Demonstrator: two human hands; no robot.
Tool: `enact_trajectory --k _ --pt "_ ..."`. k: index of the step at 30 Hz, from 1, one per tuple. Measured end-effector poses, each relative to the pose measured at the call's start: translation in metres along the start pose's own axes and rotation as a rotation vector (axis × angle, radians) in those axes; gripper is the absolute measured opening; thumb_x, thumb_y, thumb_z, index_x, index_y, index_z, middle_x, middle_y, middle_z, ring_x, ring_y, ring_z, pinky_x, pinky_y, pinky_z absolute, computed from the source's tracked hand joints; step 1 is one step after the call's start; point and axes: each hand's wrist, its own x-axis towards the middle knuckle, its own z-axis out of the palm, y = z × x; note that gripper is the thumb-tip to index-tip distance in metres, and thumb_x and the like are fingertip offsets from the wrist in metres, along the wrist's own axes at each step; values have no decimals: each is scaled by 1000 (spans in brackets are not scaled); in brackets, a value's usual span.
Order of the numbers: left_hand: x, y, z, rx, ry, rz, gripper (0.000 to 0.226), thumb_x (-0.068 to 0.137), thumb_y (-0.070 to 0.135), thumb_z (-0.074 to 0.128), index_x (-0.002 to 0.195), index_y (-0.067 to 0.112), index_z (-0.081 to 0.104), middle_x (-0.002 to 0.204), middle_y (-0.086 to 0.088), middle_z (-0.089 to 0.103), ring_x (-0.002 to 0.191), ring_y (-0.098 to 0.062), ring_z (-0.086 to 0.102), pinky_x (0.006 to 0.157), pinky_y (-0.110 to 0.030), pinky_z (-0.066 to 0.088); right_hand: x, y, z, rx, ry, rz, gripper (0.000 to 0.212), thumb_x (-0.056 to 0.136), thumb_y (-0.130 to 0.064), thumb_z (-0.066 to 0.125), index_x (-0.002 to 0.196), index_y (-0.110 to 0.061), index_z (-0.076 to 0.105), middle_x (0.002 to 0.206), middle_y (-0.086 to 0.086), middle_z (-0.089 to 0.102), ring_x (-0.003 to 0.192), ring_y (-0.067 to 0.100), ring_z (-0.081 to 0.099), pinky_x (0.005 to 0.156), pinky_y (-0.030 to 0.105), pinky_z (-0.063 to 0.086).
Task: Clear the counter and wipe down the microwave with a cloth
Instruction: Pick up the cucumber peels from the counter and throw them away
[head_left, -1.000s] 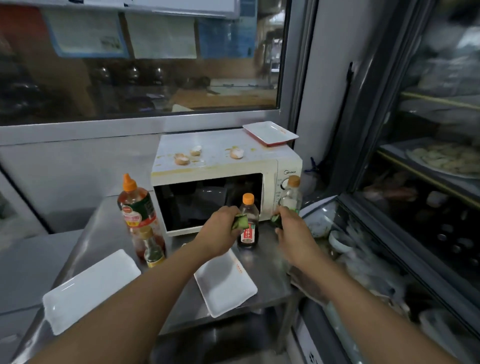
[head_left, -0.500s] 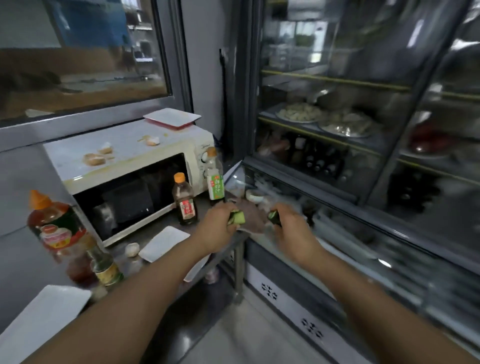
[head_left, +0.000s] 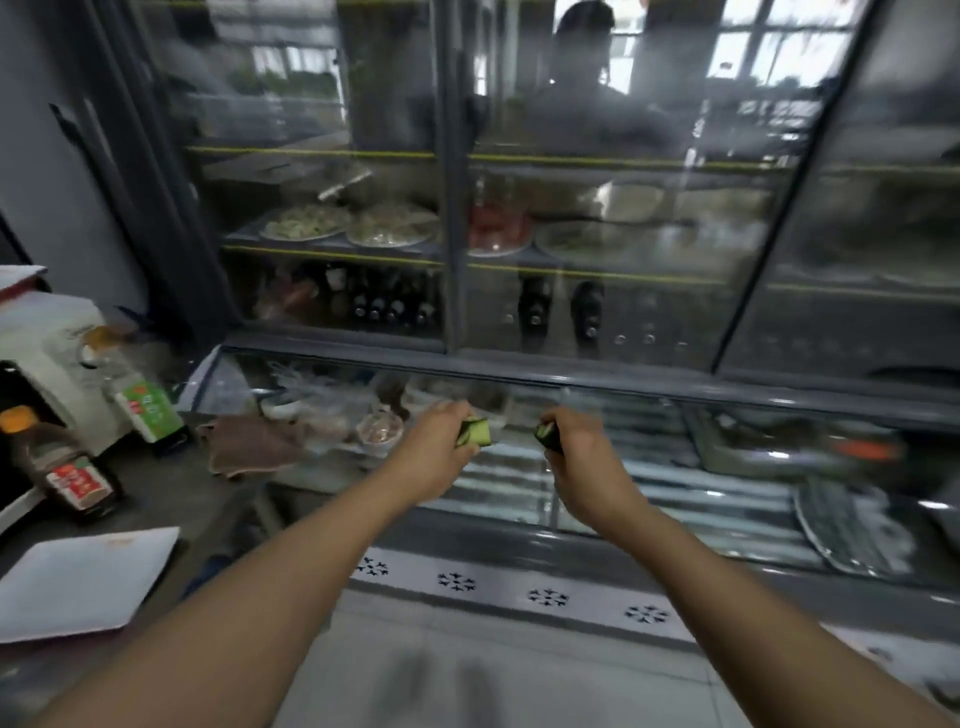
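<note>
My left hand is closed around a green cucumber piece. My right hand grips a second, darker cucumber piece. Both hands hang over the glass top of the low chest freezer, away from the counter. The white microwave shows only partly at the far left edge. A brown cloth lies crumpled at the counter's right end, left of my left hand.
A dark sauce bottle and a green-labelled bottle stand before the microwave. A white rectangular plate lies on the steel counter. A tall glass-door fridge with dishes and bottles stands behind the freezer.
My view has swung right, from the microwave to the fridge and freezer. Both hands kept their cucumber pieces and moved off the counter to over the freezer lid.
</note>
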Motion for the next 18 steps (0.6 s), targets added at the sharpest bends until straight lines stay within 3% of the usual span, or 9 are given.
enact_trajectory --k 4,11,14,18 --pt "6 91 51 -26 -49 124 26 91 20 58 114 11 51 110 -5 50 100 -20 49 74 -24 32 -52 67 -60 -22 58 133 28 89 5 45 115 -2 52 111 18 55 98 35 55 81 44 47" --pt "-11 266 151 -126 -164 308 22 89 19 60 110 14 53 105 -3 51 91 -16 48 70 -23 31 -175 186 -167 -74 162 288 30 88 5 46 116 -4 54 110 14 56 98 30 56 72 31 40" --pt "-29 342 194 -140 -225 395 25 90 20 59 112 12 52 107 -4 51 89 -15 46 70 -24 31 -238 229 -212 -117 200 394 24 87 6 43 108 -3 54 105 16 56 93 32 54 71 35 39" --pt "-53 436 241 -159 -298 505 20 89 21 59 106 13 53 105 -3 53 88 -18 49 71 -28 35 -316 275 -271 -162 279 584 27 86 9 45 109 -3 52 108 15 55 95 33 56 81 44 48"
